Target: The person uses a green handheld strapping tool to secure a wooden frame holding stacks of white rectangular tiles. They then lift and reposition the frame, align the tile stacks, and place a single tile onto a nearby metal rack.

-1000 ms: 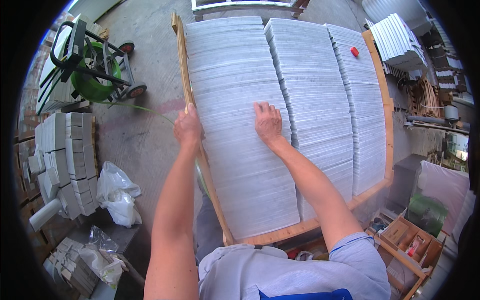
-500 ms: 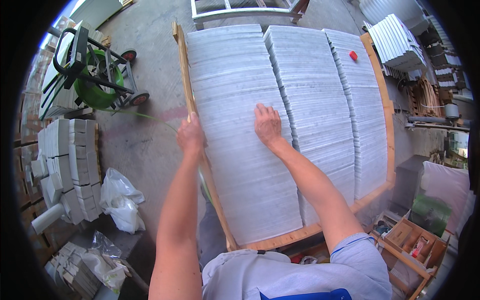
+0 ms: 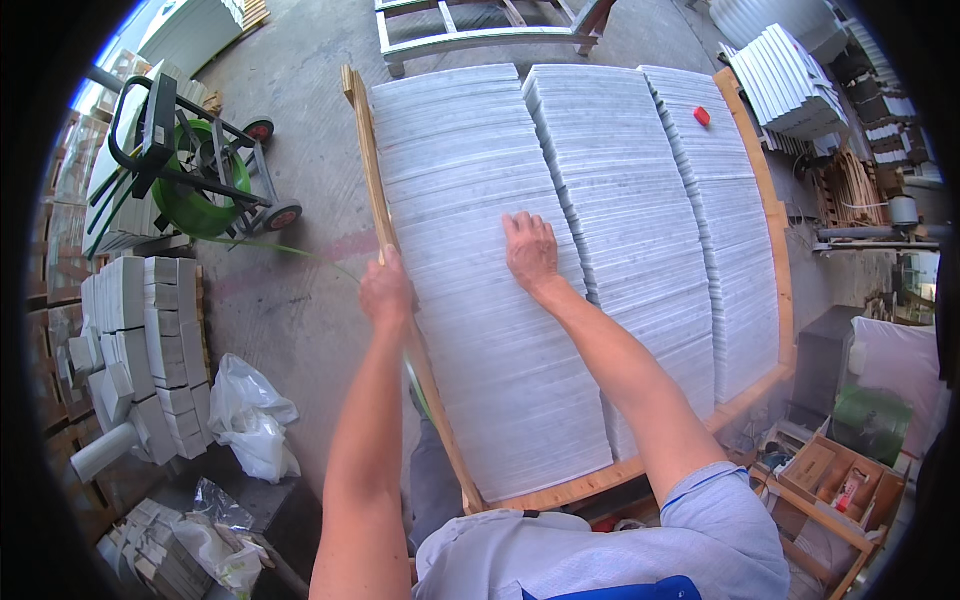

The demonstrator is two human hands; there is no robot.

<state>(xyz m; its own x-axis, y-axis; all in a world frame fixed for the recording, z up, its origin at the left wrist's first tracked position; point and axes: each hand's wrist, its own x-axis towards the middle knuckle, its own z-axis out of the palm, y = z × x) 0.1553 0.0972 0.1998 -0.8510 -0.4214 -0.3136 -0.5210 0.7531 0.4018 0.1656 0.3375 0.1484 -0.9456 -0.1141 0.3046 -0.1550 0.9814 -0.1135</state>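
Three long rows of thin grey-white stone slabs (image 3: 490, 380) stand on edge, packed tightly in a wooden crate frame (image 3: 777, 250). At the crate's left side, my left hand (image 3: 387, 288) is closed round the edge of an upright wooden board (image 3: 367, 150). A green strap (image 3: 416, 385) runs beside the board below this hand; whether the fingers also hold it is hidden. My right hand (image 3: 531, 250) rests on the left row of slabs, its fingers bent and slightly apart, holding nothing. A small red object (image 3: 702, 117) lies on the right row.
A wheeled strapping cart (image 3: 200, 170) with a green reel stands at the left, its strap trailing across the floor. Nearer are stacked pale blocks (image 3: 150, 350) and a white plastic bag (image 3: 252, 415). A metal frame (image 3: 490, 40) stands beyond the crate; a wooden toolbox (image 3: 835, 480) sits at lower right.
The view has shifted slightly, so the scene sits lower in it. My right hand has slid a little farther along the slabs; my left hand stays on the board.
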